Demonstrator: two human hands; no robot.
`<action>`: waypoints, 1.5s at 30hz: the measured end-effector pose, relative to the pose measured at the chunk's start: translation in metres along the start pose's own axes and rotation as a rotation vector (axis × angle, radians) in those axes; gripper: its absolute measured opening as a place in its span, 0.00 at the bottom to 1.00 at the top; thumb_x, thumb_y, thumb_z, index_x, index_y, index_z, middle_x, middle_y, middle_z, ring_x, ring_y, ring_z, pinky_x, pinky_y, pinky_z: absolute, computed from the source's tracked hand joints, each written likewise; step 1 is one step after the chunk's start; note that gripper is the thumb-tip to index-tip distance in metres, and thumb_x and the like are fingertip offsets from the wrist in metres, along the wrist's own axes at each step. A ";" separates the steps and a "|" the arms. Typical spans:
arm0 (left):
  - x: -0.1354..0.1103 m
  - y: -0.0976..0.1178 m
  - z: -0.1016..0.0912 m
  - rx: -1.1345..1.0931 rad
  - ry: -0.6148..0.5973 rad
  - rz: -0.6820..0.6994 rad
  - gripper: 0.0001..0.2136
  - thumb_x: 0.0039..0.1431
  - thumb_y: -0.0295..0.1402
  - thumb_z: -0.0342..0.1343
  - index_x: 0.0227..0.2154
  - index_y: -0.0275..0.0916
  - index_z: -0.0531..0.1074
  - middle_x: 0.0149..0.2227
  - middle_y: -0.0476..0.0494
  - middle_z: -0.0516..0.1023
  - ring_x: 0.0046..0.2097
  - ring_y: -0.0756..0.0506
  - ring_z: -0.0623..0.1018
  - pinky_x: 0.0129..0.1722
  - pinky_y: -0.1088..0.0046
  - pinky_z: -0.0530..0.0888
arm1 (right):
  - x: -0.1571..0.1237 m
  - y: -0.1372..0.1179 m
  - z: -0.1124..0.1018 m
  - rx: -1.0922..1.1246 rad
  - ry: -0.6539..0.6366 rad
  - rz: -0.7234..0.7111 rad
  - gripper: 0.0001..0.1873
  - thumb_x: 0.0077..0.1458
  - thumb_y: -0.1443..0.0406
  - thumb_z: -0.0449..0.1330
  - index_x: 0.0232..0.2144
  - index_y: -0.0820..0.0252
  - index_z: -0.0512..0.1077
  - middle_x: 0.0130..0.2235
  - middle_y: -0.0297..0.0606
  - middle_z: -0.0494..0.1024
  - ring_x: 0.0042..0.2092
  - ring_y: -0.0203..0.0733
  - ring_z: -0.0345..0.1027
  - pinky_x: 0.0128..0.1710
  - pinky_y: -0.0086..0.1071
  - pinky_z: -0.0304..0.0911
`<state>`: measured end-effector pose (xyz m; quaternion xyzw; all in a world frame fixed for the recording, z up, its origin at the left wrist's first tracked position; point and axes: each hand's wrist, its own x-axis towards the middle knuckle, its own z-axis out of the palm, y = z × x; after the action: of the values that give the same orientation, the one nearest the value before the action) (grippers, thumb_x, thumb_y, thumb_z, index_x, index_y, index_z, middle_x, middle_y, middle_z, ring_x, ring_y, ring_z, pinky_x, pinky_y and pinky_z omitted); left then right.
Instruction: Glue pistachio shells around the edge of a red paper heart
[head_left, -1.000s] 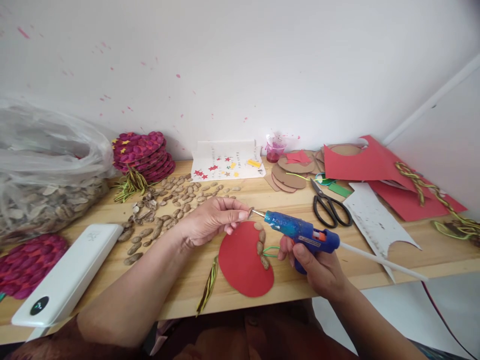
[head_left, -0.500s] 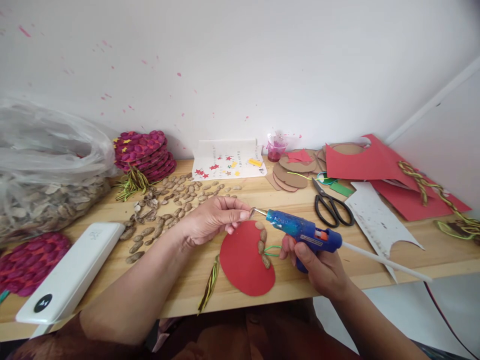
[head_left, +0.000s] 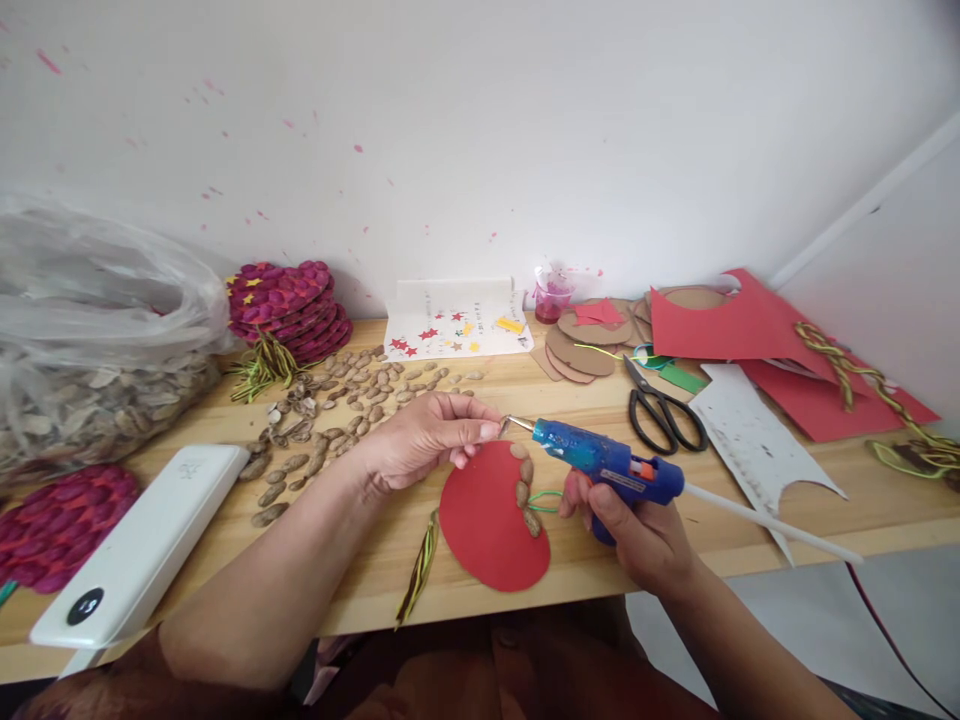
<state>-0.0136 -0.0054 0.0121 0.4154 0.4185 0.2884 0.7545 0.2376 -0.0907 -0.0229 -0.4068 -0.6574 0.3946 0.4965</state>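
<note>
My right hand (head_left: pixel 634 530) is wrapped round the handle of a blue glue gun (head_left: pixel 600 460), with a white glue stick (head_left: pixel 772 522) sticking out of its back. The gun's metal tip meets a small peanut shell (head_left: pixel 505 424) pinched between the thumb and fingers of my left hand (head_left: pixel 435 435). Below both hands a red paper disc (head_left: pixel 487 530) lies on the table. Several peanut shells (head_left: pixel 523 493) sit in a row along its right edge. A green cord loop (head_left: pixel 546 501) pokes out on the right, and a yellow-and-dark tassel (head_left: pixel 420 570) lies at the left.
Loose peanut shells (head_left: pixel 322 450) spread behind my left arm, near a bag of shells (head_left: pixel 97 400) and a white power bank (head_left: pixel 142 550). Purple shell-covered discs (head_left: pixel 289 310) are stacked behind. Black-handled scissors (head_left: pixel 664 410), cardboard discs (head_left: pixel 577 355) and red paper (head_left: pixel 735 325) lie right.
</note>
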 end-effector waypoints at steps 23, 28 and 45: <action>-0.002 0.002 0.001 -0.047 -0.008 -0.002 0.18 0.36 0.36 0.79 0.29 0.34 0.81 0.22 0.52 0.73 0.23 0.57 0.68 0.19 0.85 0.64 | -0.002 0.003 -0.001 0.001 -0.007 0.019 0.16 0.67 0.55 0.56 0.30 0.57 0.73 0.26 0.36 0.74 0.30 0.42 0.75 0.27 0.33 0.68; -0.002 0.001 0.001 -0.046 -0.004 0.012 0.18 0.36 0.36 0.79 0.30 0.34 0.81 0.22 0.52 0.73 0.22 0.57 0.69 0.19 0.85 0.65 | -0.002 0.004 -0.002 -0.004 -0.010 0.024 0.15 0.67 0.56 0.56 0.32 0.57 0.73 0.27 0.37 0.77 0.29 0.41 0.75 0.25 0.32 0.67; -0.001 0.001 0.001 -0.152 0.018 0.012 0.17 0.34 0.33 0.79 0.29 0.34 0.82 0.21 0.52 0.73 0.21 0.58 0.69 0.19 0.86 0.65 | -0.008 0.009 -0.003 0.014 -0.105 -0.068 0.09 0.68 0.60 0.56 0.36 0.54 0.73 0.32 0.37 0.73 0.34 0.44 0.73 0.34 0.39 0.71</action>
<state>-0.0129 -0.0060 0.0138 0.3567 0.3995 0.3277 0.7783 0.2436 -0.0942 -0.0333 -0.3595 -0.6932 0.4029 0.4773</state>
